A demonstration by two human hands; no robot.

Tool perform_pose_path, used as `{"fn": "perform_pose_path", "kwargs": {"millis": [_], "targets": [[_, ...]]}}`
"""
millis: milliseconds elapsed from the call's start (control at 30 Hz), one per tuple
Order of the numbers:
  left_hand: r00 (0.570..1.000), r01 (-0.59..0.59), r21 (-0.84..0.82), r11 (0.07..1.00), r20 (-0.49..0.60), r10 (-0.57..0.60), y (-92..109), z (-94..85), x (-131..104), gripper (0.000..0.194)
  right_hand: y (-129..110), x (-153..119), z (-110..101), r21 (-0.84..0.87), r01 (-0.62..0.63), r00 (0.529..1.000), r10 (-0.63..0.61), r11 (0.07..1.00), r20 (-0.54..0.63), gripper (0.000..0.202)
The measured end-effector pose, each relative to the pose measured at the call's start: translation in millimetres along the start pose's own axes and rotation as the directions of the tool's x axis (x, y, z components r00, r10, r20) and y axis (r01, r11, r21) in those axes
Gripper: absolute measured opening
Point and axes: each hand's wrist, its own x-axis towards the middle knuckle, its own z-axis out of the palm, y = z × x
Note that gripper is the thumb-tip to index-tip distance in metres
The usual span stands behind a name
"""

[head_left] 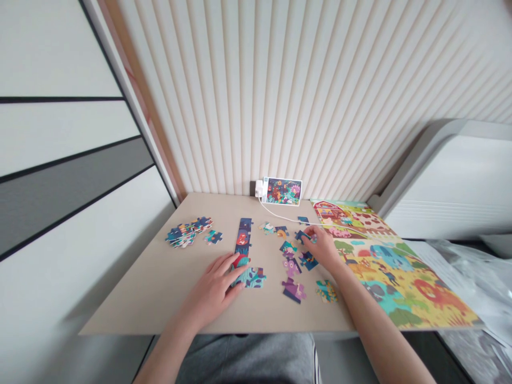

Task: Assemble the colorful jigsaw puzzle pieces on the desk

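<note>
My left hand lies with its fingers apart on the lower end of a joined strip of puzzle pieces, beside a joined teal section. Toward the right, the fingertips of my right hand are closed at a dark blue piece among the loose pieces. Near that hand lie a dark piece with yellow marks, a pink piece, a purple piece and a teal and yellow piece. Whether the blue piece is lifted is too small to tell.
A heap of pieces sits at the table's left, with one piece beside it. A picture card leans on the ribbed wall. A white cable crosses toward two finished puzzles on the right.
</note>
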Motion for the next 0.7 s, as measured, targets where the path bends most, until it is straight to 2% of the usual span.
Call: {"fn": "perform_pose_path", "kwargs": {"millis": [133,267,467,700], "targets": [[1.000,-0.001,-0.014,1.000,-0.007,0.001,1,-0.3,0,0.041,8,0,-7,0.070,-0.068,0.994,0.074,0.995,-0.087,0.025],[1.000,-0.011,-0.017,1.000,-0.023,0.011,0,0.5,0,0.042,15,0,-10,0.075,-0.114,0.988,0.121,0.991,-0.097,0.041],[0.999,-0.023,-0.025,0.999,-0.044,0.022,-1,1.3,0,0.042,15,1,-9,0.052,-0.083,0.992,0.087,0.995,-0.089,0.037],[0.998,-0.019,-0.040,0.999,-0.055,0.016,-1,1.1,1,0.042,17,0,-6,0.216,-0.128,0.981,0.155,0.968,-0.115,0.033]]}}
